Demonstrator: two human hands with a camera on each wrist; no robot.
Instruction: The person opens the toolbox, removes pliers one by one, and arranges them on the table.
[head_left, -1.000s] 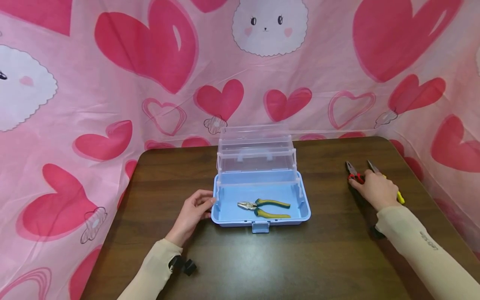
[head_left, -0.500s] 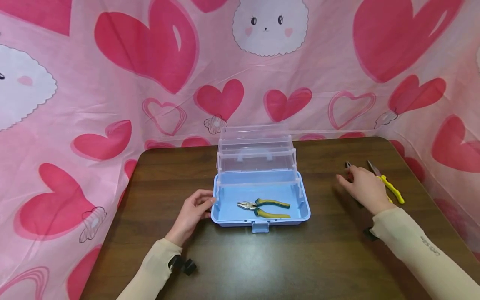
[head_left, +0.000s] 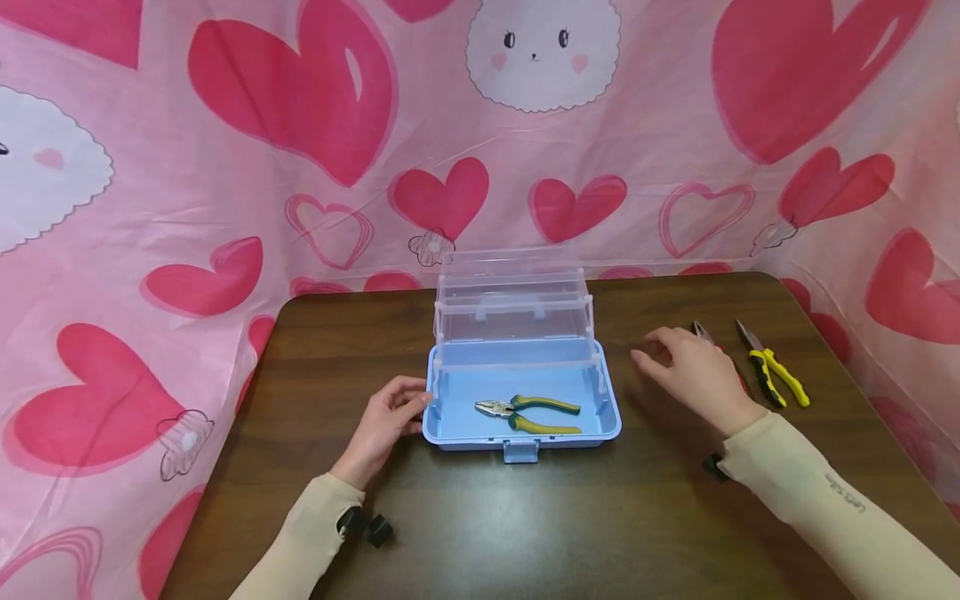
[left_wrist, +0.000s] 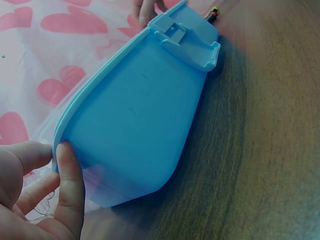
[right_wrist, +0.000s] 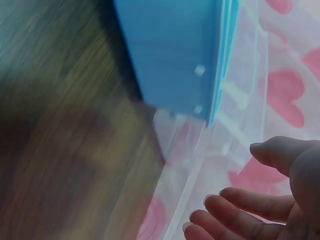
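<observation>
In the head view a light blue toolbox (head_left: 457, 421) stands mid-table with its clear lid and tray raised. Combination pliers (head_left: 551, 407) with green-and-yellow handles lie spread inside it. My left hand (head_left: 386, 425) holds the box's left rim between thumb and fingers, seen closely in the left wrist view. To the right of the box my right hand (head_left: 697, 375) hovers over the table, fingers loosely bent and holding nothing. It partly covers red-handled pliers (head_left: 702, 332). Farther right lie yellow-and-black long-nose pliers (head_left: 786, 379). The right wrist view shows nothing in that palm.
The brown wooden table (head_left: 480, 533) has rounded far corners. Pink heart-printed cloth (head_left: 337, 242) hangs behind and beside it. A clasp (head_left: 521, 452) juts from the front of the box. A small dark camera mount (head_left: 365, 527) is strapped to the left wrist.
My right hand has moved left from the red-handled pliers toward the toolbox, uncovering the yellow-and-black pliers. The red-handled pliers stay on the table. My left hand remains at the rim.
</observation>
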